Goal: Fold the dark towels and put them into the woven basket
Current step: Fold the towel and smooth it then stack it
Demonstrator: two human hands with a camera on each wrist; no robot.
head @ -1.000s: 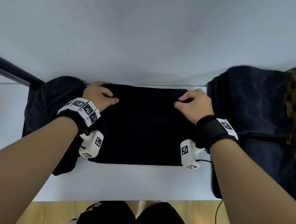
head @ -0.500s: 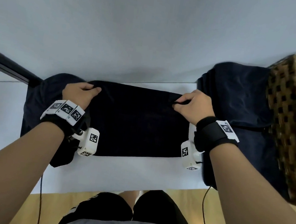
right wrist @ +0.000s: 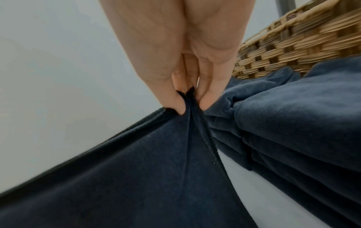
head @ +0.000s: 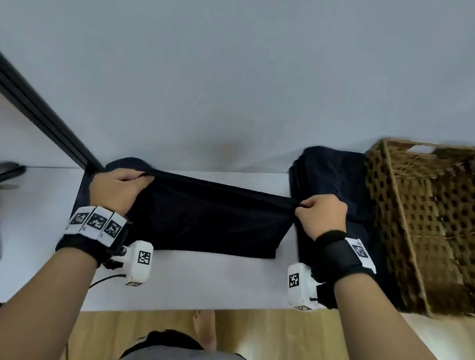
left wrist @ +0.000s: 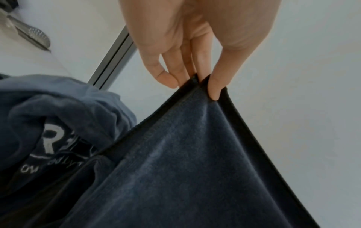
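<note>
Stood before a white counter (head: 188, 284) with a wall close behind. Carried at its right end a woven basket (head: 439, 230), apparently empty as far as the head view showed — no towel in it yet. Lay just beside the basket a stack of folded dark towels (head: 333, 176), and at the left end a rumpled heap of dark cloth (left wrist: 58, 117) with pale lettering on it.

Hung in the middle, between the two hands, the towel being folded (head: 211, 219): far edge lifted and stretched taut, near part resting on the counter, two layers visible at each pinched corner. Closed on the far left corner the left hand (head: 116, 191), thumb and fingertips (left wrist: 215, 89) pinching the hem. Closed likewise on the far right corner the right hand (head: 322, 215), cloth bunched between its fingertips (right wrist: 175, 101).

Judged as mid-fold, so best done thus: kept both pinches level and the edge tight, so no sag crept in; carried the lifted edge straight toward the near one rather than at a slant; matched hems corner to corner before letting go; smoothed flat afterward. Risk worth watching — a layer slipping from either pinch and skewing the fold.
</note>
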